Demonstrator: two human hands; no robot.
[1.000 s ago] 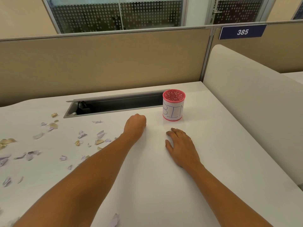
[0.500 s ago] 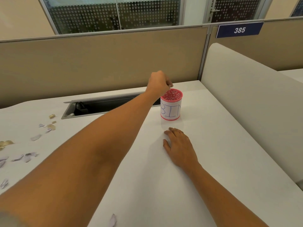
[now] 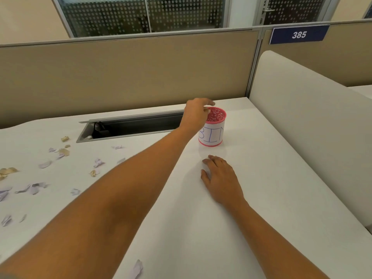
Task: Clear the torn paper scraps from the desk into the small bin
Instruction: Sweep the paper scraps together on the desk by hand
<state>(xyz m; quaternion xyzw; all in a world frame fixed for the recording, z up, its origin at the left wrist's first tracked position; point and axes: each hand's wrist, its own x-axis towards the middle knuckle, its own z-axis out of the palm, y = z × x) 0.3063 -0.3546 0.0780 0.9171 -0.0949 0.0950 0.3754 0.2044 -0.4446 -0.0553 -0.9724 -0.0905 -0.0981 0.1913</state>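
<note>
A small pink bin (image 3: 211, 136) with a white label reading "BIN" stands on the white desk (image 3: 261, 188), near the back. My left hand (image 3: 196, 114) hovers over the bin's left rim with its fingers loosened and spread; I see nothing held in it. Flat on the desk in front of the bin lies my right hand (image 3: 221, 178), palm down. Several torn paper scraps, lilac (image 3: 32, 188) and tan (image 3: 64, 152), lie scattered over the left part of the desk, and one scrap (image 3: 137, 268) sits near the front edge.
An open cable slot (image 3: 130, 127) runs along the back of the desk, left of the bin. A tan partition (image 3: 128, 73) closes the back and a low white divider (image 3: 312, 127) closes the right side.
My left hand rose from the desk as a fist, reached above the bin, then dropped to its rim and loosened its fingers. My right hand stayed flat in place.
</note>
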